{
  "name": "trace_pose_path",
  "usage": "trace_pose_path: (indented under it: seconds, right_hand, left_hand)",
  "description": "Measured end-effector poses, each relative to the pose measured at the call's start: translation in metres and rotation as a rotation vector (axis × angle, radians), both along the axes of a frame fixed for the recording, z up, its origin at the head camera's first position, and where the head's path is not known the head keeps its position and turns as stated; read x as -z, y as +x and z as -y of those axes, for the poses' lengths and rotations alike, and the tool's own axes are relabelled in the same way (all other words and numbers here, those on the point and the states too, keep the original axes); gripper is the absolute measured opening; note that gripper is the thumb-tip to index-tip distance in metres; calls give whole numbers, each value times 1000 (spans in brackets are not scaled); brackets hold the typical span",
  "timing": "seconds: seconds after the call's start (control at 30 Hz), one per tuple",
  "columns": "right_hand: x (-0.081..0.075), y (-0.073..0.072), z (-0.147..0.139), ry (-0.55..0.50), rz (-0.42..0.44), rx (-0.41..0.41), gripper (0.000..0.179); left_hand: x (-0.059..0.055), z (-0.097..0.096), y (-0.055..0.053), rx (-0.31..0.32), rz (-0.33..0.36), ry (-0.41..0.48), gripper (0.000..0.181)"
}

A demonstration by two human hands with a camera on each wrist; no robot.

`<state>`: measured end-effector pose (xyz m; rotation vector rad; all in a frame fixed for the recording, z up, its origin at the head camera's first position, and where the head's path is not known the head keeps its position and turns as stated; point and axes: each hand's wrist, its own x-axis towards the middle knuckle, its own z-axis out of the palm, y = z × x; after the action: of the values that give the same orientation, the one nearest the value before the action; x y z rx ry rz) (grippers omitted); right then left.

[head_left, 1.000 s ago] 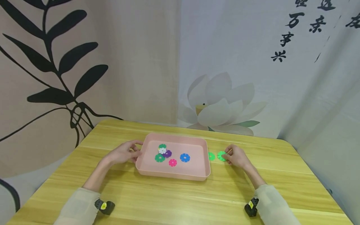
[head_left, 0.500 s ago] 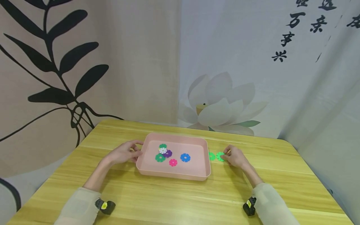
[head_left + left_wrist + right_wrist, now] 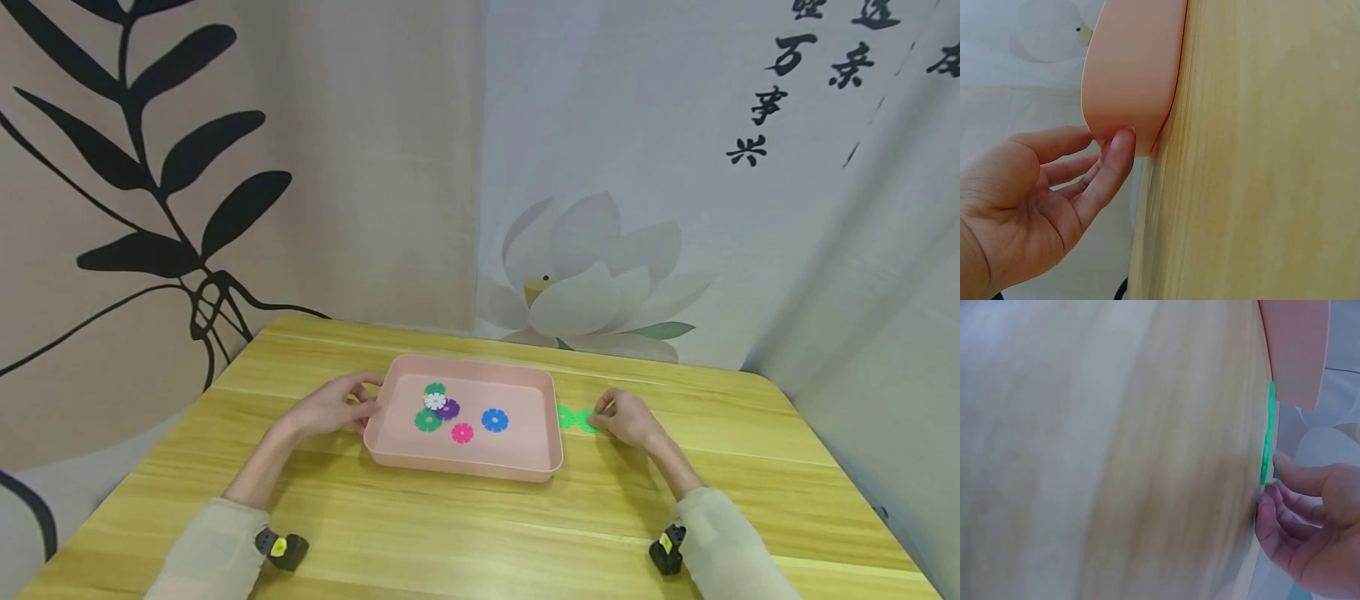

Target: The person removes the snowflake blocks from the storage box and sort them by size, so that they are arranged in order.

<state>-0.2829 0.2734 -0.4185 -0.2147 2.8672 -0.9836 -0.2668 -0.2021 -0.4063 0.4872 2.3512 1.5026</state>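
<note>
Beside the pink tray (image 3: 525, 446), two bright green snowflake discs (image 3: 566, 417) lie touching in a row on the table. My right hand (image 3: 628, 418) pinches the right-hand disc (image 3: 584, 420) by its outer edge. In the right wrist view, the green discs (image 3: 1269, 434) appear edge-on, between the tray corner (image 3: 1297, 353) and the fingertips. At the tray's other end, my left hand (image 3: 324, 406) holds the rim and outer wall. The left wrist view shows thumb and fingers (image 3: 1119, 156) against the tray's rounded corner (image 3: 1129, 94).
Inside the tray are a blue disc (image 3: 495, 420), a pink disc (image 3: 462, 433), a purple disc (image 3: 450, 408), a white disc (image 3: 435, 402) and green discs (image 3: 428, 420), some overlapping. The wooden table (image 3: 480, 533) ends at a printed curtain (image 3: 390, 167) behind.
My right hand has slid the pinched green disc left until it meets the other green disc. The left hand and the tray stay in place.
</note>
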Motion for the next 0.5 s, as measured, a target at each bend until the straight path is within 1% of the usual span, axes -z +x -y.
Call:
trace_pose_path:
  seconds: [0.13,0.27,0.5]
  right_hand:
    - [-4,1,-1,-22,-4,3,22]
    - [-8,0,-2,-16,-34,-7,26]
    - [-16,-2,5,-67,-62,-15,32]
  left_hand:
    - [0,0,0,-7,5,-7,50]
    - [-1,0,0,-9,4,-12,50]
    - [0,0,-1,-4,1,-7,50]
